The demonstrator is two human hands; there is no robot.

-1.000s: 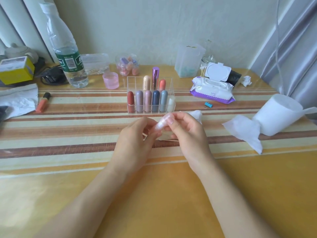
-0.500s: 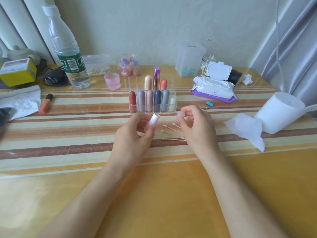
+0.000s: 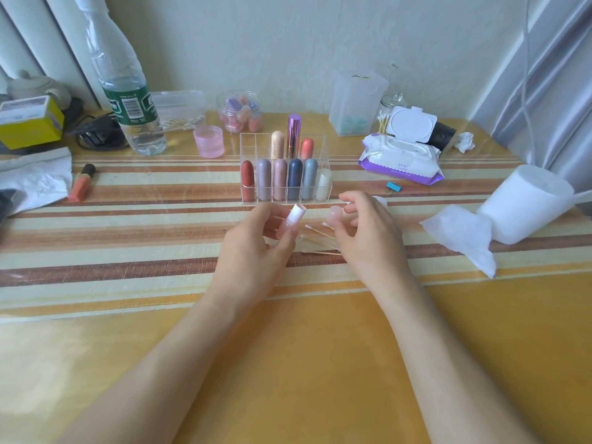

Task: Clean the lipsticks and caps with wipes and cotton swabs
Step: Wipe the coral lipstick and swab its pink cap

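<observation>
Item: pale lipstick (image 3: 292,223), uncapped, pinched in my left hand (image 3: 254,251) above the table; cap (image 3: 335,216) pinched in my right hand (image 3: 368,235). Advice: swab the cap's inside gently (cotton swabs (image 3: 321,252) lie between).

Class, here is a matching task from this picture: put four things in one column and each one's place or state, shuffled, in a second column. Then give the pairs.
1 pale lipstick
2 cap
3 swabs
4 wipes pack

A lid flipped open
B gripped by the left hand
C lying between both hands
D pinched by the right hand

Pairs: 1-B, 2-D, 3-C, 4-A
</observation>
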